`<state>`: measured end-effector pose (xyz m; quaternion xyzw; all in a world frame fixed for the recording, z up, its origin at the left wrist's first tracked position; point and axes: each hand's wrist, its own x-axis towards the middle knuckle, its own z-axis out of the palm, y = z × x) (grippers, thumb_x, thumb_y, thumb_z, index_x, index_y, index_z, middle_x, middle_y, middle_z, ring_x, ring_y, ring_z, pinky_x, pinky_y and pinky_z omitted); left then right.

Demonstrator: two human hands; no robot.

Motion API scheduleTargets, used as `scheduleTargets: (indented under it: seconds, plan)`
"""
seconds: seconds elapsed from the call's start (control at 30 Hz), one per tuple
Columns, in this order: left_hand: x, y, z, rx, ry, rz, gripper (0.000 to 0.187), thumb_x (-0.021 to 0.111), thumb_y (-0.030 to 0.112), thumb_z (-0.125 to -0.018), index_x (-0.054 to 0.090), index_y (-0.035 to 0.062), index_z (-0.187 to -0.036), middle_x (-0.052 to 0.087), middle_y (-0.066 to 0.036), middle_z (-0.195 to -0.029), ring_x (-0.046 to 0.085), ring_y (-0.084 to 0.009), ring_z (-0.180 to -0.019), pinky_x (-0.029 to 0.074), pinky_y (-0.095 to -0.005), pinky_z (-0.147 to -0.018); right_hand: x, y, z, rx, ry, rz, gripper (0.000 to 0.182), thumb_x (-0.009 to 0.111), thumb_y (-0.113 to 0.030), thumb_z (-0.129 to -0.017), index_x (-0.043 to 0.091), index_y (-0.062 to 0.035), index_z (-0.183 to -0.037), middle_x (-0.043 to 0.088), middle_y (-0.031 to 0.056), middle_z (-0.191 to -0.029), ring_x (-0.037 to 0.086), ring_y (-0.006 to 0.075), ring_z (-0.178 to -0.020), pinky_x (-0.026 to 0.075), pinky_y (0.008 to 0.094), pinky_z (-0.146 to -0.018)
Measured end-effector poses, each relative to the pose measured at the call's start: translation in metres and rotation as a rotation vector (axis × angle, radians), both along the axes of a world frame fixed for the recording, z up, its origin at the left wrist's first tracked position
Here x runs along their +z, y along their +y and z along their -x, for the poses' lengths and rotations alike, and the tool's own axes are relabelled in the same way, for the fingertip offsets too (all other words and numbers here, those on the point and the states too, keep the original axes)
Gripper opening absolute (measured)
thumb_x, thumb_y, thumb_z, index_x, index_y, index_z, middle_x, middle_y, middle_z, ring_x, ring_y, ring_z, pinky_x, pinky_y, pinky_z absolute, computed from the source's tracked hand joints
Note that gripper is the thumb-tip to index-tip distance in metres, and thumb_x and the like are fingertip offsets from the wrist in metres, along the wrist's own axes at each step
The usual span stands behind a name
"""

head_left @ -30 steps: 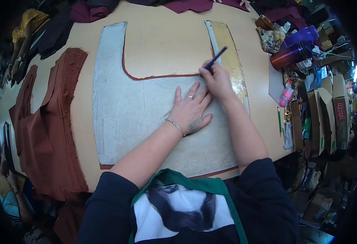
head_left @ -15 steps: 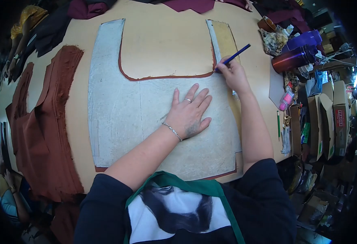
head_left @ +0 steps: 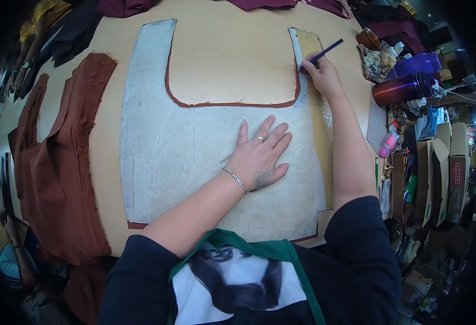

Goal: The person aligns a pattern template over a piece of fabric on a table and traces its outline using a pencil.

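Note:
A large pale pattern template point(head_left: 157, 146) with a deep U-shaped cutout lies on the table, over rust-brown fabric point(head_left: 232, 104) that shows as a thin rim along the curve and the bottom edge. My left hand point(head_left: 264, 153) presses flat on the middle of the template, fingers spread. In my right hand point(head_left: 324, 76) a dark blue pencil point(head_left: 330, 50) is gripped, its tip at the inner edge of the cutout's right arm. Beside that arm, a yellowish template strip point(head_left: 309, 43) runs down the right side, partly under my hand.
Stacked rust-brown fabric pieces point(head_left: 75, 157) lie at the left. Along the right edge are a tumbler point(head_left: 400, 92), a pink bottle point(head_left: 388, 142) and cardboard boxes point(head_left: 457, 162). Maroon cloth point(head_left: 259, 4) lies at the far edge; another person's arm point(head_left: 16, 244) shows at lower left.
My right hand has moved the pencil up along the inner edge, away from the bottom corner of the curve. My left hand stays flat on the template. The whole view has shifted slightly.

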<state>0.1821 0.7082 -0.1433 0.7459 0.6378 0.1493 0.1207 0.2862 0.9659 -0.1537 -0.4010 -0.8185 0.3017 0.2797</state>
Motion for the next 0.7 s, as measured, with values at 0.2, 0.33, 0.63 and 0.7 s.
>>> scheduleTargets:
  seconds: [0.2, 0.33, 0.63, 0.7]
  plan:
    - [-0.001, -0.001, -0.001, -0.007, 0.002, -0.034, 0.056, 0.049, 0.04, -0.078, 0.038, 0.0131, -0.126, 0.028, -0.004, -0.135, 0.02, -0.0237, -0.129, 0.021, -0.0608, -0.095, 0.022, -0.08, -0.018, 0.023, -0.05, 0.068, 0.018, 0.059, -0.017, -0.08, 0.056, -0.0011, -0.089, 0.06, 0.012, -0.073, 0.059, 0.0227, -0.07, 0.046, 0.0297, -0.066]
    - [-0.003, -0.001, 0.001, 0.0, -0.013, -0.038, 0.056, 0.048, 0.041, -0.078, 0.038, 0.0132, -0.126, 0.03, -0.006, -0.134, 0.021, -0.0246, -0.128, 0.021, -0.0612, -0.095, 0.029, -0.123, 0.011, -0.041, -0.166, -0.02, 0.017, 0.058, -0.018, -0.079, 0.055, -0.002, -0.086, 0.059, 0.0181, -0.075, 0.059, 0.0319, -0.073, 0.046, 0.0355, -0.065]
    - [-0.024, 0.009, 0.003, -0.097, -0.049, -0.18, 0.051, 0.042, 0.032, -0.08, 0.04, 0.0044, -0.123, 0.036, -0.016, -0.131, 0.028, -0.0398, -0.122, 0.021, -0.0446, -0.102, 0.031, -0.18, 0.136, 0.188, -0.135, -0.001, 0.021, 0.057, -0.018, -0.079, 0.054, 0.0016, -0.085, 0.059, 0.0211, -0.075, 0.058, 0.0364, -0.072, 0.045, 0.0413, -0.066]
    - [-0.032, 0.011, 0.001, -0.098, -0.035, -0.207, 0.05, 0.041, 0.032, -0.08, 0.041, 0.0043, -0.122, 0.036, -0.015, -0.131, 0.028, -0.0391, -0.122, 0.021, -0.0456, -0.102, 0.031, -0.185, 0.148, 0.22, -0.129, 0.059, 0.021, 0.057, -0.018, -0.079, 0.054, 0.0017, -0.085, 0.059, 0.021, -0.075, 0.058, 0.0369, -0.072, 0.045, 0.0413, -0.068]
